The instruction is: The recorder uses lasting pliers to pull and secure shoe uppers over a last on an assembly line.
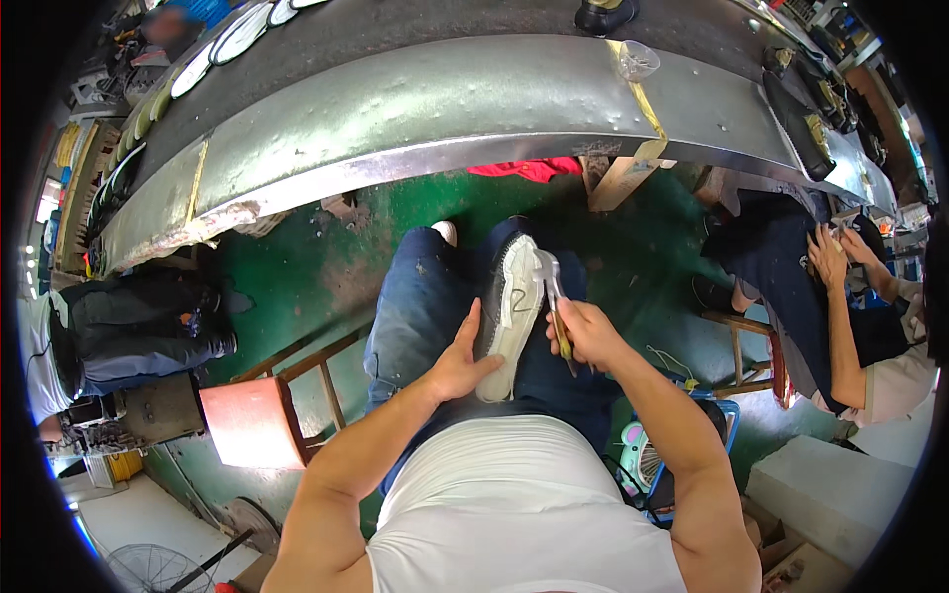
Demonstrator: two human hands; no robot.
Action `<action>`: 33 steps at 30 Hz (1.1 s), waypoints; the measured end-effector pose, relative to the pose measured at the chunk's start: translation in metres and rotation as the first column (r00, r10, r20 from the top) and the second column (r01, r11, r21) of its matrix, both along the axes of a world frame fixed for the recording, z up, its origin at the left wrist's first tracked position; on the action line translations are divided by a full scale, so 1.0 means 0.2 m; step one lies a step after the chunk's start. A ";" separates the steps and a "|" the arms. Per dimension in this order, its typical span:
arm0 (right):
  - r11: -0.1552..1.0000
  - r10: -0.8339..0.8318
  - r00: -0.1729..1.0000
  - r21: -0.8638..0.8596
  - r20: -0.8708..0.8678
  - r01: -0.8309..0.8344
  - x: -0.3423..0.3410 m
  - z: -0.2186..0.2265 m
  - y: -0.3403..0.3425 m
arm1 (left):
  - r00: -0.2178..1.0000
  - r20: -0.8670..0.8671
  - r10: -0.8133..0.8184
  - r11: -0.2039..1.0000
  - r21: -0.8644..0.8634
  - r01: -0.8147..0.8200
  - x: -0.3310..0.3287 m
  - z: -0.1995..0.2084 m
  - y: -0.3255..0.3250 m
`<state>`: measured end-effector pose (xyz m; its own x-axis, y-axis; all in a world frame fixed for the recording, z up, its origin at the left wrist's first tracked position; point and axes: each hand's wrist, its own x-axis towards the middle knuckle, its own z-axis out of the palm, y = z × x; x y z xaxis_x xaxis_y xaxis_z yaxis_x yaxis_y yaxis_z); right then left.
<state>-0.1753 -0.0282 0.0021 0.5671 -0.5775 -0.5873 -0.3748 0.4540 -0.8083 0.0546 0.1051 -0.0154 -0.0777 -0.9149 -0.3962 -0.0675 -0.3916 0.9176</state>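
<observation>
Stool (259, 420) stands at your left, a red seat on a wooden frame just beside your left knee, and beyond it another seated person's dark trousers (148, 331) fill the left edge. Your left hand (462, 361) lies open and flat against the left side of the shoe (511, 311), thumb up, steadying rather than clenching it. The shoe rests sole-up on your lap, pale sole facing you, toe pointing away toward the bench (445, 109). Your right hand (585, 334) is closed around a metal tool (554, 296) with a yellow-green handle, its head touching the shoe's right edge. Ahead, the bench's curved metal rim overhangs the green floor (326, 262), with bare floor between rim and knees. A small fan (645, 463) sits low by your right thigh, close under that elbow. Farther right, a second person (840, 326) sits on a stool, hands raised, well apart from yours.
</observation>
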 end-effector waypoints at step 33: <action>0.172 0.274 0.938 -0.970 0.214 0.171 0.40 0.86 -0.18 | 0.325 -0.924 0.200 0.930 0.074 -0.361 0.12 0.84 -0.55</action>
